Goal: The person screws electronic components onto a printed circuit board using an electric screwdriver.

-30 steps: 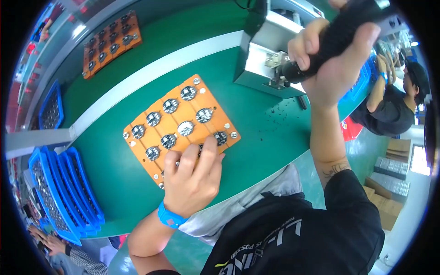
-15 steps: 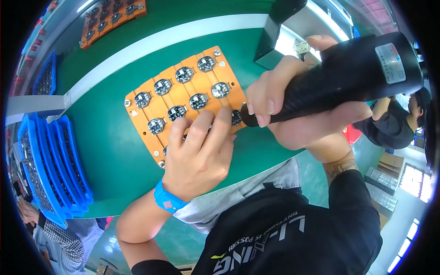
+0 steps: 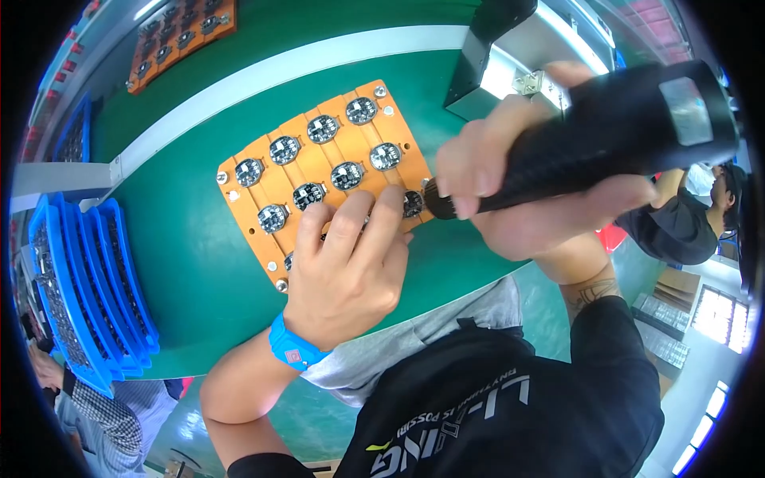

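On the green table lies an orange fixture plate [image 3: 267,195] with rows of small round black circuit boards [image 3: 322,129] seated in it. My left hand [image 3: 348,267] rests over the plate's near part, fingers stretched out and fingertips down on it. It covers some of the near boards. My right hand [image 3: 510,187] is wrapped round a thick black cylindrical electric screwdriver [image 3: 606,131], slightly blurred by motion. The tool slants down to the left. Its narrow tip is beside the board at the plate's right near corner; whether it touches is not clear.
Blue trays [image 3: 88,295] filled with small dark parts stand stacked at the left. A second orange plate [image 3: 179,40] with boards lies beyond the white rail [image 3: 279,60]. A black-and-white box-shaped device [image 3: 494,72] stands at the far right. Other people [image 3: 677,211] are at both sides.
The screwdriver and my right hand have shifted slightly right and blurred. My left hand stays on the plate. The second orange plate appears a little farther left.
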`<state>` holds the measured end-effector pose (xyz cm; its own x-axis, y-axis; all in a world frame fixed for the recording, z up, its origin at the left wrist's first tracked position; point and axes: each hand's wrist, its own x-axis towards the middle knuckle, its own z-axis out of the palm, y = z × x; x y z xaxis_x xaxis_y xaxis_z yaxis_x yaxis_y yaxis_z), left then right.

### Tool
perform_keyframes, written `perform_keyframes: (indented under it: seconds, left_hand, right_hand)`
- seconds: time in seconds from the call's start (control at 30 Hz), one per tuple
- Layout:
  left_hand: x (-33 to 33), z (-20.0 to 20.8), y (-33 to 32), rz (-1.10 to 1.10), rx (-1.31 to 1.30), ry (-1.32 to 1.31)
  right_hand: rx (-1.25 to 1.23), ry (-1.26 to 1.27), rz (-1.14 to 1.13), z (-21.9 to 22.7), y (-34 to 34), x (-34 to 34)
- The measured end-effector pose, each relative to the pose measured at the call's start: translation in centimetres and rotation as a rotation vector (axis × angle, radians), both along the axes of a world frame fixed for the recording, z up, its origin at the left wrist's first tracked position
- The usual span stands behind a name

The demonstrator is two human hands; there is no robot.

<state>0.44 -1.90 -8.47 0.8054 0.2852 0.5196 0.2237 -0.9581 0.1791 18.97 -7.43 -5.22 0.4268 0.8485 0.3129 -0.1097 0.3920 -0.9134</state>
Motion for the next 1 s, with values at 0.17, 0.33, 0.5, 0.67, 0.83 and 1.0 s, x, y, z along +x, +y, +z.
perform_keyframes:
  seconds: [0.17, 0.33, 0.5, 0.67, 0.83, 1.0]
  left_hand:
    - [-0.5, 0.0, 0.0, -0.02, 0.006, 0.006]
    - [-0.2, -0.1, -0.5, -0.033, 0.043, 0.004]
    - [-0.7, -0.4, -0.7, -0.026, 0.041, 0.02]
    - [0.1, -0.3, -0.8, -0.017, 0.079, 0.016]
    - [0.0, 0.6, -0.8, 0.013, 0.055, 0.073]
    - [0.5, 0.7, -0.8, 0.02, 0.043, 0.095]
  right_hand:
    - [0.585, -0.095, -0.186, 3.8, -0.7, 7.3]
    - [0.882, -0.183, -0.613, 5.6, -2.2, 13.4]
    - [0.847, -0.221, -0.511, 5.9, -2.4, 13.3]
    - [0.778, -0.202, -0.224, 6.3, -5.0, 11.0]
    - [0.373, 0.053, -0.508, 6.1, -0.2, 7.6]
    - [0.592, 0.278, -0.303, 5.3, 0.4, 7.5]
